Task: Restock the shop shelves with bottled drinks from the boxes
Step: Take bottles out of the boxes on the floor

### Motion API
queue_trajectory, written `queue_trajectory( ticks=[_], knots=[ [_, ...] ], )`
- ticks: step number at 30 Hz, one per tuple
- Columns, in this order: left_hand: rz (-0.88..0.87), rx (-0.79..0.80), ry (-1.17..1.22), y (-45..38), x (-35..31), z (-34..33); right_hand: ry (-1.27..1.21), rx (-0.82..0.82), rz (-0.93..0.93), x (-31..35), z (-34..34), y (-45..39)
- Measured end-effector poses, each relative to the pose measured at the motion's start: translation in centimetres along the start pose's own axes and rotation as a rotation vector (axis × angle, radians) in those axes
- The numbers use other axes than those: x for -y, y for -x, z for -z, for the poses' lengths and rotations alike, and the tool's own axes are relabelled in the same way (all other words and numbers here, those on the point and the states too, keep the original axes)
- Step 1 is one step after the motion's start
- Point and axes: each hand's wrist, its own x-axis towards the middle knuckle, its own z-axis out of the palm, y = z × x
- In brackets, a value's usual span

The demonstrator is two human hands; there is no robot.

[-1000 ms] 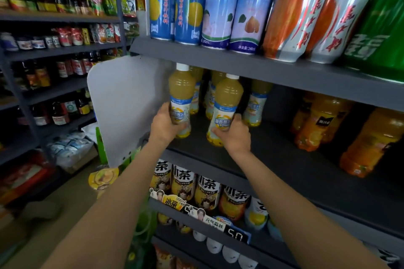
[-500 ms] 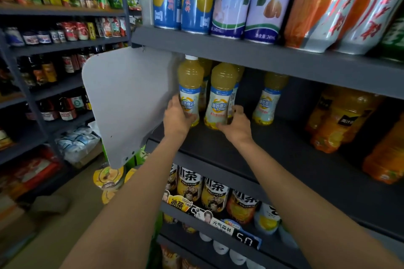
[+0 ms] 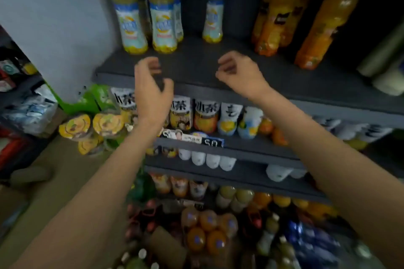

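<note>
Hands [image 3: 153, 91] now off, below bottles [image 3: 162, 26]

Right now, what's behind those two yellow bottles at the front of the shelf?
Behind the two front yellow bottles, more of the same kind stand in rows; slivers of their labels show. How many, and how far back they go, is hidden and dark.

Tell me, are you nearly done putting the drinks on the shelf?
Partway. Two yellow bottles already stand at the front of the dark shelf. The left hand and right hand hold nothing just now, fingers loosely curled. Bare shelf space shows beside those bottles, and more bottled drinks wait below, so there is more to stock.
</note>
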Motion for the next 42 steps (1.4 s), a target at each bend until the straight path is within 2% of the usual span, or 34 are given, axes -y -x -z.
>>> queue_trajectory(
  ticks=[3, 6, 9, 15, 18, 21, 27, 33, 37, 40, 42],
  knots=[
    [0.034, 0.251, 0.027, 8.1, -0.2, -0.7, 0.005, 0.016, 0.067, -2.3, 0.5, 5.2],
    [0.200, 0.685, -0.060, 15.7, 1.6, -2.0, 0.106, 0.267, 0.050, -6.4, 0.6, 10.6],
    [0.329, 1.057, -0.203, 21.3, 4.4, -3.9, 0.211, 0.513, -0.163, -12.9, 0.7, 15.4],
    [0.445, 1.327, -0.340, 29.3, 5.6, -9.6, 0.277, 0.652, -0.671, -26.9, 1.2, 25.7],
    [0.487, 1.352, -0.362, 34.1, 5.2, -13.9, 0.322, 0.683, -0.812, -33.5, 1.1, 30.7],
    [0.502, 1.335, -0.380, 40.0, 4.8, -18.5, 0.341, 0.705, -0.857, -40.0, 0.0, 34.7],
    [0.665, 1.459, -0.394, 55.4, 5.7, -24.9, 0.383, 0.962, -0.638, -53.6, -3.8, 43.9],
    [0.718, 1.572, -0.366, 69.2, 9.1, -30.2, 0.667, 1.115, -0.524, -65.0, -9.3, 53.1],
    [0.826, 1.465, -0.353, 75.3, 12.6, -33.3, 0.760, 1.126, -0.518, -70.6, -14.4, 56.9],
    [1.070, 1.332, -0.277, 77.7, 14.6, -34.4, 0.815, 1.042, -0.478, -73.1, -17.2, 58.3],
    [1.150, 1.308, -0.286, 78.6, 15.4, -34.3, 0.833, 1.031, -0.452, -73.5, -17.7, 58.2]
  ],
)
